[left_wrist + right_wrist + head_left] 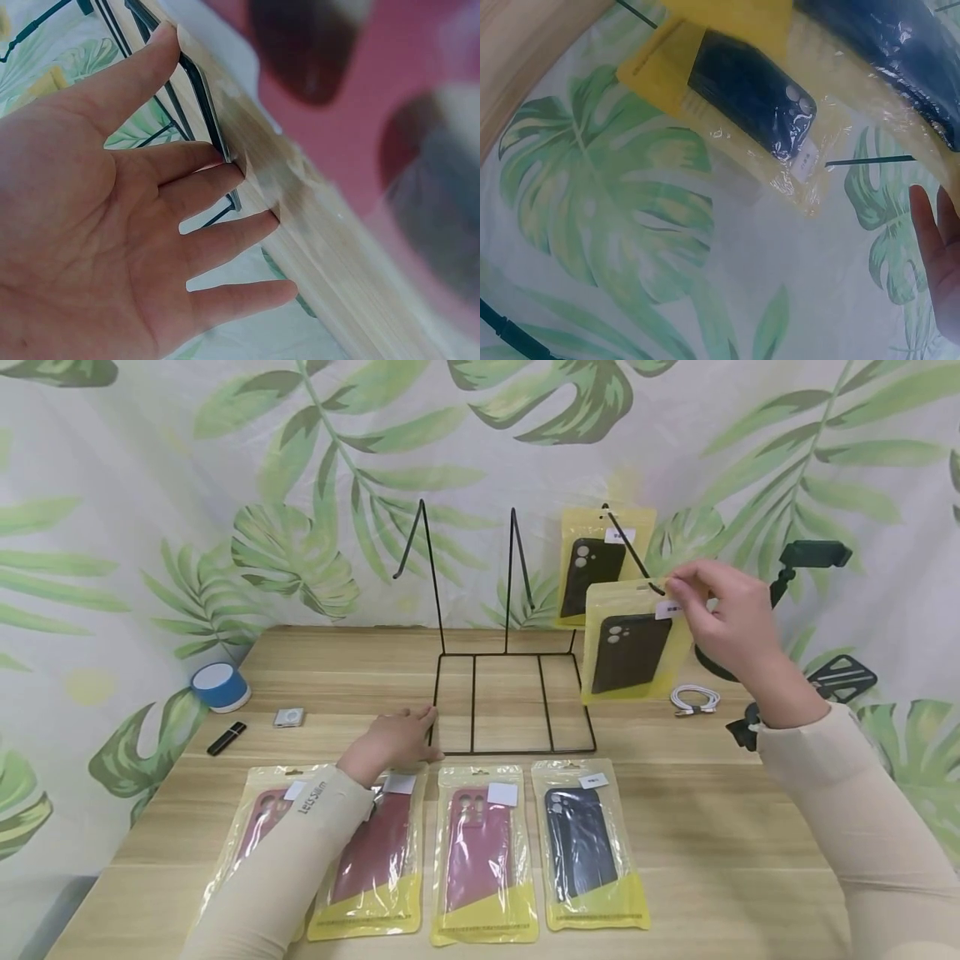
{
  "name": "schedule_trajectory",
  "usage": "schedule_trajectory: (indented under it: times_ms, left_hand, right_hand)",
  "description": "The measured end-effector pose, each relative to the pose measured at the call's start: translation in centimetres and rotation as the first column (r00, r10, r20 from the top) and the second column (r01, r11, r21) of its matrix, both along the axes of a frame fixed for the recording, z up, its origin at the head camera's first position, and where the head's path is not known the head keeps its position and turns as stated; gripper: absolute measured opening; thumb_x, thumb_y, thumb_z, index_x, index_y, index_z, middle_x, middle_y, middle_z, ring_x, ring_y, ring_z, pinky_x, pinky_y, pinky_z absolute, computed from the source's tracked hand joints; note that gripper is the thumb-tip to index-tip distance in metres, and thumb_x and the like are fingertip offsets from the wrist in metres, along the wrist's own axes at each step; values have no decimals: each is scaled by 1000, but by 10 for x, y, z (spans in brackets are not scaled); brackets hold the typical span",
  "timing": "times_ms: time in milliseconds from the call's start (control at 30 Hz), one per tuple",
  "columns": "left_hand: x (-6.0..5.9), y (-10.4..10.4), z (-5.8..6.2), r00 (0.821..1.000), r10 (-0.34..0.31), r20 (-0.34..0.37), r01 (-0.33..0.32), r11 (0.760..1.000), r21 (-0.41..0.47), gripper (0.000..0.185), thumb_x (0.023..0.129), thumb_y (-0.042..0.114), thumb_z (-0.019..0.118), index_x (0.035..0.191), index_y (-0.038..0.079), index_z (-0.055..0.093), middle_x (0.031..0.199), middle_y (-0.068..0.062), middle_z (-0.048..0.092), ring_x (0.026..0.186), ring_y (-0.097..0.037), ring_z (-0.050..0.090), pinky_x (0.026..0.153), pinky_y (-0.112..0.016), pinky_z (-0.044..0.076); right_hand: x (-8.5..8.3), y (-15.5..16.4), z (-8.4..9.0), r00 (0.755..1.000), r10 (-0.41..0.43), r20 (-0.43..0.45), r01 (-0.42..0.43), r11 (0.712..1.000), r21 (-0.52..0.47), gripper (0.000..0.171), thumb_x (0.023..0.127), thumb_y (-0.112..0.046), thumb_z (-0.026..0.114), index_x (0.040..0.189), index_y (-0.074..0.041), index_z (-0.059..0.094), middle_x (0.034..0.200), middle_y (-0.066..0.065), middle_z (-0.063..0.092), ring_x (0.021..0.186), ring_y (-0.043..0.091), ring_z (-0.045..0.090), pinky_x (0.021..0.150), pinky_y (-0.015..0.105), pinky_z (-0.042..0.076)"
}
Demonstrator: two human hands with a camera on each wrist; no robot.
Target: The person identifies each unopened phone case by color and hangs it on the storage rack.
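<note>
Nearest the person, along the table's (712, 827) front edge, 4 bagged phone cases lie in a row: 3 red cases (483, 852) and 1 dark case (588, 843), all flat. Just past them, at about 11 o'clock from the red ones, the left hand (393, 739) rests open, fingers straight, touching the base of the black wire rack (513, 702) as if to steady it. Farther off, at 2 o'clock, the right hand (723, 618) pinches the top of a yellow bag with a black case (633, 647) right at the tip of the rack's right hook. Behind it, another black case (592, 572) already hangs. Hanging looks to be the step in hand; next, the bag's hole needs threading over that hook tip.
</note>
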State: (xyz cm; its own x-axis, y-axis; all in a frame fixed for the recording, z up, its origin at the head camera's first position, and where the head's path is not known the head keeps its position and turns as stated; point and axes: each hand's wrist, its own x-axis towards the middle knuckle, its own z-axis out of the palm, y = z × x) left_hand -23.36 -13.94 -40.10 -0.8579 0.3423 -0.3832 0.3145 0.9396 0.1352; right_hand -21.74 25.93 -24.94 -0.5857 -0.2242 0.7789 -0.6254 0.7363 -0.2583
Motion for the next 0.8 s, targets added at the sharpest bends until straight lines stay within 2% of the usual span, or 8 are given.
schedule_trajectory:
  times_ms: [200,333,533,800]
  left_hand:
    - [1,-2,1,1000,4,2,-4,1000,3,84,96,47,61,157,4,23,164,-12,23,147,-45,27,115,-65,28]
    - [1,-2,1,1000,1,-1,-1,1000,4,84,96,47,61,157,4,23,164,-12,23,147,-44,27,114,-66,29]
    - [2,-2,3,1000,-1,-4,1,1000,2,84,96,47,61,157,4,23,164,-12,24,147,-44,27,114,-65,30]
    - [6,-1,7,1000,-6,2,6,1000,4,85,95,47,61,157,3,23,164,-12,24,147,-44,28,115,-64,29]
  right_hand:
    - [-15,-6,1,997,-48,63,46,998,36,15,98,-12,62,101,0,70,75,13,65,68,-14,38,59,20,32]
    - [-29,-7,4,988,-105,112,98,993,64,22,101,-18,57,105,0,70,81,15,68,68,-4,44,60,22,35]
    - [-47,-6,9,959,-172,225,149,982,116,33,104,-29,49,113,-2,67,95,17,71,70,25,57,61,30,38]
    - [-69,-8,18,905,-237,353,192,968,159,44,105,-40,42,124,-6,63,115,20,70,95,39,62,77,52,46]
